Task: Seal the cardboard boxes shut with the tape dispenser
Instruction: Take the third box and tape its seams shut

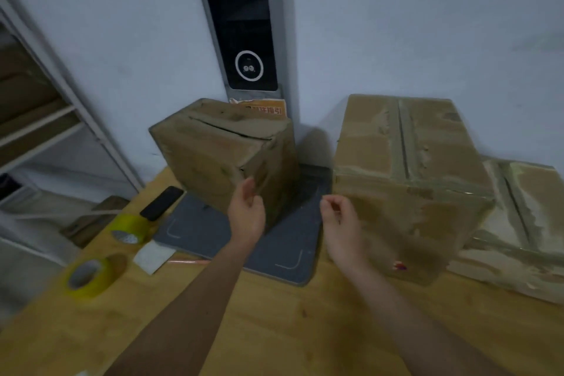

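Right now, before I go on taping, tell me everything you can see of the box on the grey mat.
The box is worn brown cardboard with scuffed, dirty faces. It stands tilted on the grey mat, one corner toward the camera, its far side close to the wall. The top flaps are folded down but a dark gap shows along the seam; no tape is visible there. The left hand hovers open by its near corner; contact is unclear.

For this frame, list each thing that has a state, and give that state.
Left box: tilted on the grey mat, top flaps closed, seam untaped.
Middle box: flaps closed, old tape along the seam.
Right box: flaps closed, lower than the middle one.
Near tape roll: lying on the table, untouched.
Far tape roll: on the table, untouched.
Phone: screen dark.
Left hand: open, empty.
Right hand: loosely curled, empty.
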